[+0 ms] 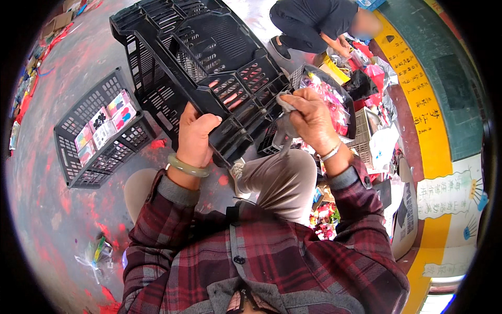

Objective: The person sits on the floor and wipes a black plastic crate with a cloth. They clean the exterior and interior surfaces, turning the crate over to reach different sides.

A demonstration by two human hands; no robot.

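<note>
At frame centre, your left hand [196, 137] grips the tilted black crate [201, 68] rim; hold it firm while your right hand [309, 119], closed on the grey cloth [285, 121], wipes along the slats.

Flat rectangular blister packs [104, 125] with pink, blue and black items lay inside the smaller black crate [78, 157]. Well right of that crate, pink packets [332, 102] filled a dark basket [349, 107], and white illustrated posters [444, 194] hung farther right.

Smaller black crate [78, 152] of colourful packets [104, 125], crouching person [308, 21] — red-stained floor [47, 209]
</note>
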